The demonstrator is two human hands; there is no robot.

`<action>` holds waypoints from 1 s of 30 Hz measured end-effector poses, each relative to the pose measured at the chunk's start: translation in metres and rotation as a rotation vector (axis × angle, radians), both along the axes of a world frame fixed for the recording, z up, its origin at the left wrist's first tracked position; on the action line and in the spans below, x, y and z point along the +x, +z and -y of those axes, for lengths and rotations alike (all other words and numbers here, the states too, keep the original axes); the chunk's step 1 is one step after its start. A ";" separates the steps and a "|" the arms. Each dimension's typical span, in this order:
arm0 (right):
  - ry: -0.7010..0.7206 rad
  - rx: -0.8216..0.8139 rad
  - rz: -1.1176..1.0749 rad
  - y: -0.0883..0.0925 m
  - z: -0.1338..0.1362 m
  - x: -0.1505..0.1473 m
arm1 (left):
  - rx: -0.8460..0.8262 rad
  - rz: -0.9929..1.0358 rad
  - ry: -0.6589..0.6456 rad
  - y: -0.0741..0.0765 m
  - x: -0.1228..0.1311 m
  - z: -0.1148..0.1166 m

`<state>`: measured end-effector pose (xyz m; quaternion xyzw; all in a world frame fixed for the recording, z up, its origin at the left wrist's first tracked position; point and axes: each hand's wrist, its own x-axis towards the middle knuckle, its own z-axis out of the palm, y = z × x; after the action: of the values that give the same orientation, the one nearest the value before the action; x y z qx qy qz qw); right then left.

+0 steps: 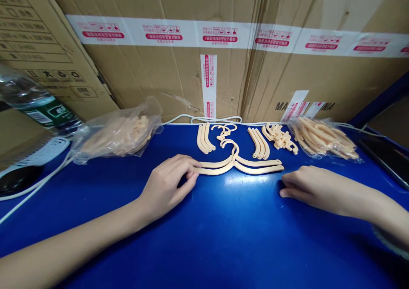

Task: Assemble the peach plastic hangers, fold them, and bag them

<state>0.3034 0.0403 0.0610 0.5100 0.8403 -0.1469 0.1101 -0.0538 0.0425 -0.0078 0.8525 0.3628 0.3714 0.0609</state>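
Observation:
Two beige plastic clothes hangers (213, 170) lie one just in front of the other on the blue tabletop, hooks pointing away from me. The thumb and fingers of my left hand (171, 179) are closed on their left ends. A little beyond the hangers' right ends, my right hand (308, 186) rests on the table, fingers curled in, apart from them, with nothing seen in it. Behind the hangers are several loose curved hanger arms on the left (204, 139) and on the right (258, 143). Loose hooks (225, 131) lie beside the left arms, and a pile of small pieces (278, 137) beside the right ones.
Clear bags of beige parts lie at left (116, 135) and right (322, 137). A plastic bottle (41, 105), a black mouse (19, 180) and white cables (35, 191) are at the left. A dark phone-like device (385, 159) lies far right. Cardboard boxes (153, 76) wall off the back.

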 end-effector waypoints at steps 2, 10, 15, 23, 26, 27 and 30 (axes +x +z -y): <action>0.006 0.010 -0.021 -0.001 -0.001 0.001 | 0.015 0.023 -0.006 0.002 0.000 0.001; 0.020 0.015 0.001 -0.003 -0.001 0.005 | 0.109 0.015 -0.035 -0.002 0.001 0.001; 0.042 0.003 -0.055 0.008 -0.001 0.001 | 0.115 -0.028 0.004 0.005 0.001 -0.001; 0.101 0.293 -0.262 0.025 -0.023 -0.034 | 0.036 -0.335 -0.017 0.035 -0.011 -0.026; 0.085 0.373 -0.041 0.026 -0.049 -0.056 | -0.015 -0.407 -0.095 0.040 -0.011 -0.047; 0.073 0.398 -0.009 0.026 -0.059 -0.063 | -0.022 -0.424 -0.132 0.041 -0.010 -0.055; 0.055 0.456 0.005 0.024 -0.085 -0.084 | -0.033 -0.450 -0.208 0.043 -0.008 -0.074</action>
<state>0.2190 0.1255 0.0848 0.4992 0.8650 0.0510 -0.0018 -0.0617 0.1165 0.0348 0.9455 0.2833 0.1578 0.0305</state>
